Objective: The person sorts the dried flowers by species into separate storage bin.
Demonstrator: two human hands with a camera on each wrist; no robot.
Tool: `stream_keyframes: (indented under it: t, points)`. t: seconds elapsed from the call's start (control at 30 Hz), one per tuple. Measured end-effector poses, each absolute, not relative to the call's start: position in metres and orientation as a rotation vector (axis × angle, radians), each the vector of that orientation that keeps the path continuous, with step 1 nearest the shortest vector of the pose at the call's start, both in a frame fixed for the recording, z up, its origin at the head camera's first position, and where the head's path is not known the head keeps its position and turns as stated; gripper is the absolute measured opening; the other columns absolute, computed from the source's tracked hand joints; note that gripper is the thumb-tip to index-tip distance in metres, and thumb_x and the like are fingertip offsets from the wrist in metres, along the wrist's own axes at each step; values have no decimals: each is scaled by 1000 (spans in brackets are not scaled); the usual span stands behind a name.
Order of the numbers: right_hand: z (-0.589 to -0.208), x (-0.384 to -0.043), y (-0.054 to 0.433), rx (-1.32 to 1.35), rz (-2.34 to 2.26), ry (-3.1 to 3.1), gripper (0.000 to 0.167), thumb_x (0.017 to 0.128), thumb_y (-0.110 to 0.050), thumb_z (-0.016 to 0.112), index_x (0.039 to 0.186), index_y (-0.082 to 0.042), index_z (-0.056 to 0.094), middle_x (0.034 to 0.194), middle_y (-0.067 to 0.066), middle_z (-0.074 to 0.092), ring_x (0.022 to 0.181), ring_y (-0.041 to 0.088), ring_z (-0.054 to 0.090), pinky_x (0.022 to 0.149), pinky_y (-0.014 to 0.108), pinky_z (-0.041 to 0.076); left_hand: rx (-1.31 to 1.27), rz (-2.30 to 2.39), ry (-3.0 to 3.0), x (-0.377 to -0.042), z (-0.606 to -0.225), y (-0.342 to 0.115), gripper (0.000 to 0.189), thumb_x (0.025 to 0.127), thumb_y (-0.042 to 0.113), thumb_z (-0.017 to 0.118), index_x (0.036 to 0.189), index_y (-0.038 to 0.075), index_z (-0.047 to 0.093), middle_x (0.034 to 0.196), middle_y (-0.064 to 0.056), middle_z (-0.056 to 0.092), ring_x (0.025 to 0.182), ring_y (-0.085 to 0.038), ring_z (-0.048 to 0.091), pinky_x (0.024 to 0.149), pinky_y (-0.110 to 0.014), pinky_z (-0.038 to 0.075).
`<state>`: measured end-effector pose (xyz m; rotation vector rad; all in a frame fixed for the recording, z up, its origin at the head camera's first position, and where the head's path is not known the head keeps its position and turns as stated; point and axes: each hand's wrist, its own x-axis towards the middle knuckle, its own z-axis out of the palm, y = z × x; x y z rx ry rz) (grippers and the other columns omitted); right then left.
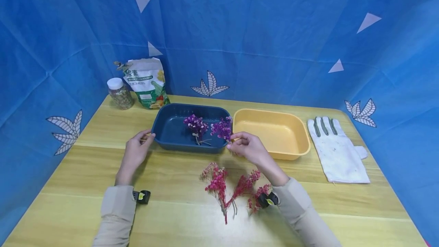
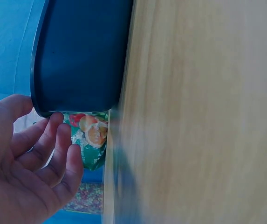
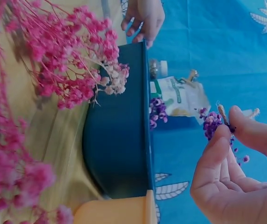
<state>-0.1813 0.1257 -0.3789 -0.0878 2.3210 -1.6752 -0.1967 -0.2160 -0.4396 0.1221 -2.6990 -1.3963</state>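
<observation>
left: we judged it wise to steady the dark blue, rectangular plastic tray [image 1: 170, 128], whose left rim our left hand [image 1: 136, 152] pinched. right: a light grip seemed best; our right hand [image 1: 249, 148], forearm slanting inward, pinched the purple, clustered, dried-looking flower sprig [image 1: 223, 128] above the tray's right end.

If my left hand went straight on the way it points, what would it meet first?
Most likely the blue tub: your left hand is right at its rim, seemingly touching it.
</observation>
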Motion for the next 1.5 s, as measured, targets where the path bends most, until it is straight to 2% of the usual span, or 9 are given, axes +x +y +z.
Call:
stream_keyframes:
  t: [0.17, 0.3, 0.47, 0.63, 0.9, 1.23, 1.33, 1.5]
  points:
    - [-384, -198, 115, -26, -1655, 2306, 35, 89, -14, 67, 118, 1, 58, 86, 9, 65, 63, 14, 53, 63, 32, 45, 129, -1395, -2694, -196, -442, -216, 52, 100, 36, 46, 133, -5, 50, 111, -25, 61, 101, -34, 57, 85, -43, 45]
    - [-389, -209, 106, -1, -1642, 2338, 33, 89, -14, 68, 117, 1, 59, 83, 9, 65, 63, 20, 53, 59, 32, 42, 134, -1389, -2696, -196, -442, -216, 52, 100, 36, 46, 133, -5, 50, 111, -25, 61, 101, -34, 57, 85, -43, 45]
    - [-392, -220, 94, 33, -1657, 2382, 30, 88, -16, 69, 113, -2, 61, 84, 8, 63, 73, 25, 60, 65, 38, 47, 136, -1388, -2695, -197, -441, -216, 53, 100, 37, 46, 133, -5, 50, 112, -25, 61, 101, -34, 58, 85, -43, 45]
    - [-395, -227, 85, 28, -1668, 2417, 33, 87, -18, 71, 113, -2, 60, 91, 11, 63, 80, 28, 62, 69, 37, 50, 135, -1393, -2689, -196, -440, -214, 53, 100, 37, 46, 133, -5, 50, 112, -26, 61, 102, -35, 58, 85, -44, 45]
    - [-398, -227, 84, 48, -1623, 2416, 30, 87, -18, 71, 110, -2, 61, 97, 12, 63, 88, 34, 61, 76, 47, 49, 124, -1415, -2679, -196, -440, -215, 53, 100, 36, 47, 132, -5, 50, 112, -26, 61, 102, -35, 58, 86, -43, 45]
    - [-389, -221, 92, -20, -1650, 2423, 30, 87, -15, 69, 111, 1, 61, 95, 11, 62, 93, 35, 59, 83, 47, 50, 133, -1417, -2680, -197, -442, -216, 54, 100, 37, 46, 133, -5, 50, 112, -25, 61, 100, -34, 58, 84, -41, 45]
    - [-385, -218, 96, -23, -1653, 2426, 30, 88, -15, 69, 112, 1, 61, 93, 10, 62, 92, 36, 58, 82, 47, 50, 131, -1414, -2680, -197, -442, -216, 54, 100, 38, 46, 132, -5, 50, 111, -25, 61, 100, -34, 57, 84, -42, 45]
    - [-379, -211, 106, -52, -1646, 2458, 28, 88, -16, 68, 110, 1, 62, 91, 9, 63, 89, 35, 58, 76, 41, 50, 126, -1413, -2677, -197, -442, -215, 54, 100, 38, 46, 133, -5, 50, 111, -25, 61, 101, -34, 57, 85, -42, 45]
